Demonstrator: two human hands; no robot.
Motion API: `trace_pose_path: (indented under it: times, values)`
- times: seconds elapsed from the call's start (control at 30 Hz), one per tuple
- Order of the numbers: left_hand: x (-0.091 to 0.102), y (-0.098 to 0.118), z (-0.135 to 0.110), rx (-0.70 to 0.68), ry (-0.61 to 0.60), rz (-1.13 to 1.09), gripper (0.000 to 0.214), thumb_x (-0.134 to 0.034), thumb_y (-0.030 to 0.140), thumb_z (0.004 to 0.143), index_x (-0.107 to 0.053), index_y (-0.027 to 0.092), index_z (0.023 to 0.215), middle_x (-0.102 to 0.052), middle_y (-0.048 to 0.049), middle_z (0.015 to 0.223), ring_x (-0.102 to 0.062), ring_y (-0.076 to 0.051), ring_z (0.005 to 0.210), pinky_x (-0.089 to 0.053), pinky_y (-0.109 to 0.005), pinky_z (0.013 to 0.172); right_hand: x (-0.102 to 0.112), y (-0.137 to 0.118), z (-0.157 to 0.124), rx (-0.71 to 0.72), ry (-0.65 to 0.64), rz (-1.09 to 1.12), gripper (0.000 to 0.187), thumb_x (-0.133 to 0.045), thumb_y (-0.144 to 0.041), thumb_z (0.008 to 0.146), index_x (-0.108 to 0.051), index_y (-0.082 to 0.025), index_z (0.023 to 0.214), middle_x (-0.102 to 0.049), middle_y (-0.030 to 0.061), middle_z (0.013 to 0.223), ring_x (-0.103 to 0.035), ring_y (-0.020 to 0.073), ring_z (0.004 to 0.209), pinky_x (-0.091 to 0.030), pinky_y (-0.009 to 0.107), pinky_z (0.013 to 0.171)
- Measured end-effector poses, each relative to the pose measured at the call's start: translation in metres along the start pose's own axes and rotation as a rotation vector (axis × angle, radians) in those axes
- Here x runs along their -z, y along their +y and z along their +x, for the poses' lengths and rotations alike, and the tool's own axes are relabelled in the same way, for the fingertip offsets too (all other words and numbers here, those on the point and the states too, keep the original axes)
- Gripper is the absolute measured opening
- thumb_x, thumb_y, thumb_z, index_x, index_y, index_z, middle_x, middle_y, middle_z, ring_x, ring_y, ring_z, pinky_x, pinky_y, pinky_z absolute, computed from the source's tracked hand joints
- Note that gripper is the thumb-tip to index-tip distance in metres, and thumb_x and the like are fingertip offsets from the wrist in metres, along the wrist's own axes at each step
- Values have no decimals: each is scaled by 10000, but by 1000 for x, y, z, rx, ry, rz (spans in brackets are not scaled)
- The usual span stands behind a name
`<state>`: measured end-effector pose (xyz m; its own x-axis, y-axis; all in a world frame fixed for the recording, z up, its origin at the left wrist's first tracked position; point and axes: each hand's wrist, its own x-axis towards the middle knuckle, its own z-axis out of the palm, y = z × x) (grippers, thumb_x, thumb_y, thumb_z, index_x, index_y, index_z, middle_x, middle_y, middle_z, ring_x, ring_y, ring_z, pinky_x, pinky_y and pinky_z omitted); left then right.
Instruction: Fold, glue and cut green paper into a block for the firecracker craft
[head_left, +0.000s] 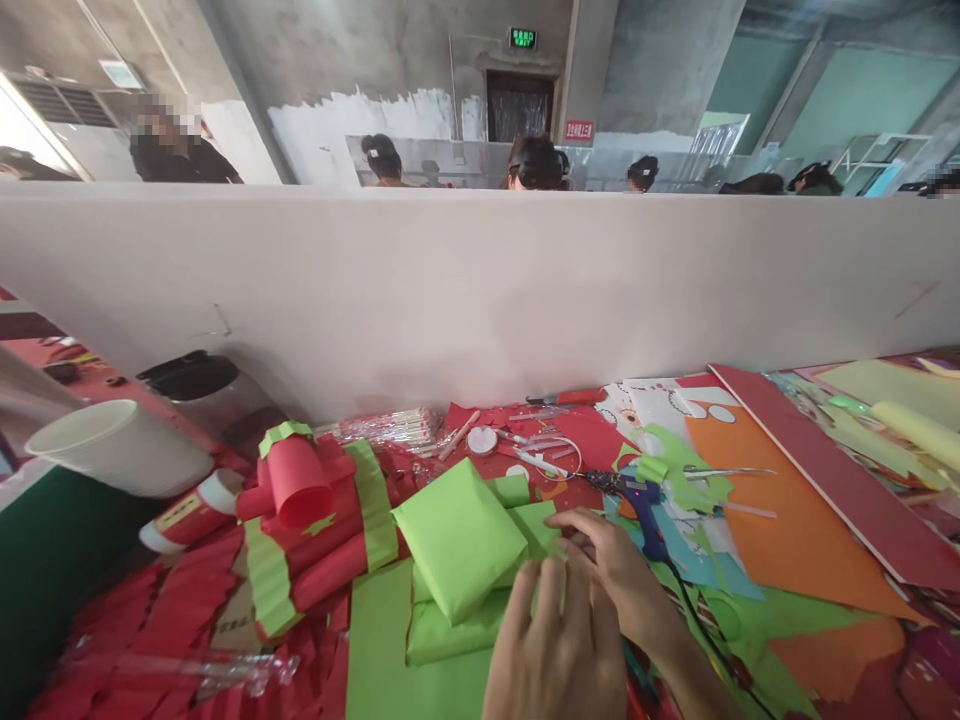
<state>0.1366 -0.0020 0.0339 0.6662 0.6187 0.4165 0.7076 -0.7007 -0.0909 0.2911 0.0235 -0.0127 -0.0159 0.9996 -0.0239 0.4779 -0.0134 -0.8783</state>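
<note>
Close to me, my left hand (559, 640) has its knuckles up and its fingers curled down; its fingertips and anything in them are hidden. It is beside the right corner of a light-green paper-wrapped box (463, 535). Just behind it, my right hand (626, 580) stretches its fingers to the left, over the edge of a green paper piece (538, 528). The wrapped box rests tilted on another flat green wrapped piece (454, 635), which lies on a green sheet (379, 640). Whether the right fingertips touch the paper is unclear.
At the left stand red-and-green paper rolls (300, 490), a white cup (120, 450) and a dark-lidded bin (202, 385). A blue glue gun (645, 510), scissors (705, 472) and an orange sheet (765, 510) lie right. A white partition (480, 290) crosses behind; people sit beyond.
</note>
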Motion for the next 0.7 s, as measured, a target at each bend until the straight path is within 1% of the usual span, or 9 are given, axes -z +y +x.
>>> trace_pose_path:
  times: [0.07,0.1,0.17,0.2,0.27,0.33,0.43,0.6,0.7]
  values:
    - [15,-26,6,52,-6,-77,415,-507,404,940,-573,250,1320,-597,-87,1301,-558,-273,1134,-501,-432,951,0,-1,-1,21,14,-36,314,-497,-162,878,-680,-219,1127,-699,70,1058,-666,220,943,-507,326,840]
    - [21,-41,8,141,-30,-81,481,-481,456,947,-507,263,1386,-546,-103,1374,-521,-311,1204,-490,-486,963,0,-1,-1,20,22,-54,311,-498,-162,879,-681,-222,1122,-699,68,1057,-665,219,937,-507,325,835]
    - [25,-71,9,398,-89,-55,621,-438,551,939,-399,226,1467,-449,-169,1459,-432,-404,1301,-464,-591,953,-2,1,-1,5,27,-68,279,-504,-193,894,-684,-222,1106,-695,66,1063,-667,210,898,-512,321,814]
    - [24,-84,9,489,-153,-67,667,-422,583,933,-360,223,1491,-405,-185,1489,-386,-439,1338,-445,-622,959,-2,2,-1,-2,25,-70,263,-508,-215,902,-685,-220,1097,-692,67,1067,-667,204,873,-515,319,802]
    - [18,-105,6,545,-328,-174,682,-385,613,936,-307,266,1517,-334,-183,1537,-328,-462,1384,-436,-630,966,-4,5,-1,-1,21,-80,244,-519,-243,906,-685,-217,1082,-690,65,1068,-663,196,848,-516,317,791]
    - [13,-119,4,449,-491,-318,677,-389,616,938,-257,321,1532,-280,-148,1575,-245,-429,1440,-381,-617,1041,-4,7,-1,11,23,-88,240,-521,-244,903,-685,-215,1076,-692,64,1060,-659,198,858,-512,319,796]
    - [12,-131,5,309,-604,-449,681,-426,624,926,-211,395,1531,-279,-74,1588,-188,-365,1475,-326,-578,1107,-4,11,-1,22,23,-82,252,-518,-242,896,-679,-207,1088,-696,69,1059,-655,198,851,-511,318,783]
    - [23,-136,7,182,-597,-486,688,-526,539,914,-237,398,1521,-358,-63,1552,-390,-294,1398,-440,-425,1036,-3,12,1,44,22,-94,258,-515,-244,888,-684,-193,1076,-707,74,1012,-650,199,800,-512,315,733]
    - [29,-136,6,146,-583,-453,621,-539,477,923,-300,419,1493,-374,-28,1551,-383,-263,1407,-446,-388,1027,-1,9,0,60,30,-105,255,-519,-238,883,-693,-191,1064,-709,80,1028,-651,208,829,-510,324,755]
